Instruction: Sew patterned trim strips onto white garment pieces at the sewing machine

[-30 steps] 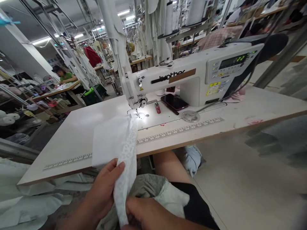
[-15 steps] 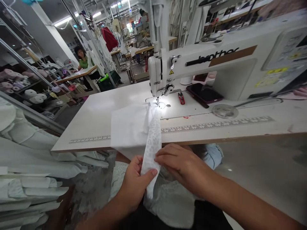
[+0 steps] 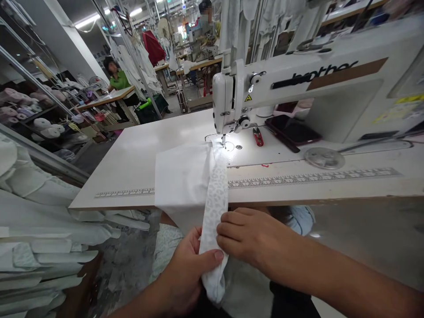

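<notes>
A pale leopard-print fabric strip (image 3: 216, 194) runs from beneath the sewing machine's presser foot (image 3: 224, 141) down over the table's front edge. My left hand (image 3: 195, 260) is closed on its lower part, thumb lying across the top and fingers underneath. On the strip's right edge, just higher up, my right hand (image 3: 247, 236) pinches the cloth with bent fingers. Plain white fabric (image 3: 180, 176) lies flat to the left of the strip and hangs off the edge. The strip's loose end droops below my left hand.
Red thread snips (image 3: 257, 137) and a dark phone (image 3: 294, 129) lie beside the sewing machine (image 3: 298, 84). A clear round dish (image 3: 324, 158) sits right of them, behind the printed ruler (image 3: 298, 179). White fabric pieces (image 3: 43, 225) hang at left. Two co-workers sit farther back.
The view has shifted slightly, so the machine appears farther right. My right fingers are curled more tightly at the strip's edge. The strip's lower end shows more beneath my left hand.
</notes>
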A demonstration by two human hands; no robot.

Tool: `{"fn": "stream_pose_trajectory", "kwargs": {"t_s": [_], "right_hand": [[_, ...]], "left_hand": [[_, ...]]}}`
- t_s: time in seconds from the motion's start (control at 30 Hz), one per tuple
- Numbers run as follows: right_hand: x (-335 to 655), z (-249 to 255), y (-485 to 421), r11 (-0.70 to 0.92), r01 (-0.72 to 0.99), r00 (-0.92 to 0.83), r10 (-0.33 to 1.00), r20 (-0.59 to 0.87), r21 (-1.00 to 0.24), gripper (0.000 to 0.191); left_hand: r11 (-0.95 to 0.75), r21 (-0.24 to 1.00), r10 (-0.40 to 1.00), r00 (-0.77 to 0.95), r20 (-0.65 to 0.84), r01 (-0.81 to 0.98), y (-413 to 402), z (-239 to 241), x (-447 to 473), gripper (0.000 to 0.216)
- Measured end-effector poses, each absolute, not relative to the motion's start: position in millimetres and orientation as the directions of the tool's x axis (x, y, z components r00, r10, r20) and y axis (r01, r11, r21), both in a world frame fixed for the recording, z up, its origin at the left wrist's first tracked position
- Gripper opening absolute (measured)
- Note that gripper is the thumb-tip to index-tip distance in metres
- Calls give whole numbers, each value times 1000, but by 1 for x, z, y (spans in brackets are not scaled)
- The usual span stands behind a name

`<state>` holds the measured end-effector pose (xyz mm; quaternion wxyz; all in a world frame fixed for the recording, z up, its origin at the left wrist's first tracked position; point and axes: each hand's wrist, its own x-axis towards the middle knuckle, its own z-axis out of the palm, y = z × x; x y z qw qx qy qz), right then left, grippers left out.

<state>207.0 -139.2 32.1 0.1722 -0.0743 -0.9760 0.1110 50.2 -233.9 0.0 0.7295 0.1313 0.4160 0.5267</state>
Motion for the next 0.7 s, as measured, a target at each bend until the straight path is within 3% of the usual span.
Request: {"fn": "stream_pose_trajectory", "kwargs": {"t_s": [0.1,0.2,0.27,0.37,0.43,0.5,0.6,0.7], "right_hand": [[209,39,-140,976,121,-930,175,322,-182,22],[219,37,-144,981,136,-911,177,372,-136,28],[232,23,-149,977,167,-872,208,443,-129,31],[254,-15,-159,953,262,-789,303,534,-153,29],[265,-43,-165,921,350,-746,385,544,-172,29],[271,-62,-168,896,403,-695,430,576,-183,30],[264,-73,-168,911,377,-624,382,682,-165,26],[251,-69,-166,922,358,-578,343,741,-147,23]], "left_hand": [[445,591,875,184,-449,-673,-235,9,52,49],[514,681,858,327,-397,-521,-232,18,45,52],[496,815,847,372,-379,-299,-221,21,38,45],[205,955,956,167,-242,212,-181,18,26,21],[-24,839,999,48,-3,544,-141,13,16,21],[-161,634,986,101,130,756,-101,8,3,37],[-193,332,976,215,-29,923,-55,5,-27,54],[-132,249,986,153,-65,959,-35,9,-53,48]]}}
